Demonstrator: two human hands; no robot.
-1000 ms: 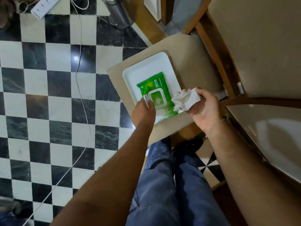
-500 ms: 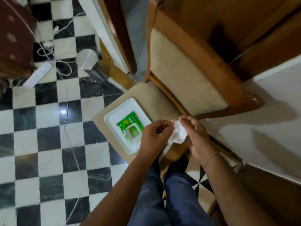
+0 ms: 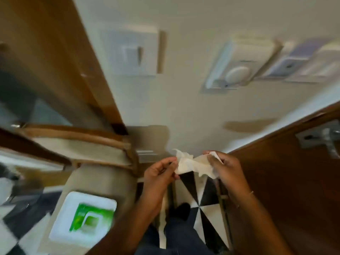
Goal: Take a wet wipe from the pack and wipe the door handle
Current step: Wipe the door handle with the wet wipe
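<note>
A crumpled white wet wipe (image 3: 191, 165) is stretched between my two hands in front of my body. My left hand (image 3: 160, 173) pinches its left edge and my right hand (image 3: 225, 168) grips its right edge. The green wipe pack (image 3: 90, 220) lies blurred on a white tray (image 3: 60, 225) on the chair seat at the lower left, apart from both hands. A metal door handle (image 3: 329, 139) with its plate is mounted on the dark wooden door (image 3: 285, 190) at the right, above and to the right of my right hand.
A padded wooden chair (image 3: 103, 181) stands at the left with its backrest near my left hand. Switch plates and white boxes (image 3: 237, 70) hang on the cream wall ahead. Checkered floor tiles (image 3: 200, 196) show between chair and door.
The view has swung up from the floor and chair toward the wall and door. Both hands have risen away from the pack and pulled the wipe open between them.
</note>
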